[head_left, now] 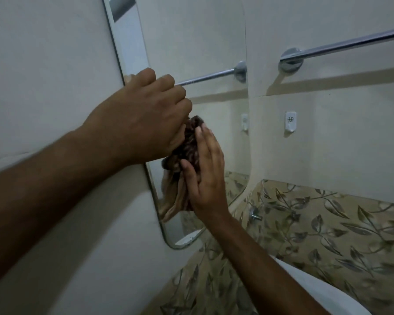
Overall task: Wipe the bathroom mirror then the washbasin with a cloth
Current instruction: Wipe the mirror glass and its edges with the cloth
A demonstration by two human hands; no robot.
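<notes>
A frameless mirror [196,42] with rounded corners hangs on the pale wall and runs from top centre down to the lower middle. A dark brown bunched cloth [188,144] is held against its glass. My left hand [141,117] is fisted over the cloth's upper left part. From the right, my right hand [205,176] presses flat on the cloth with fingers spread. Most of the cloth is hidden between the two hands. Only a curved piece of the white washbasin [323,294] shows at the bottom right.
A chrome towel bar [341,47] is fixed to the wall at the upper right and is reflected in the mirror. A small white wall hook [291,122] sits below it. Leaf-patterned tiles [328,223] with a chrome tap fitting [254,214] line the wall above the basin.
</notes>
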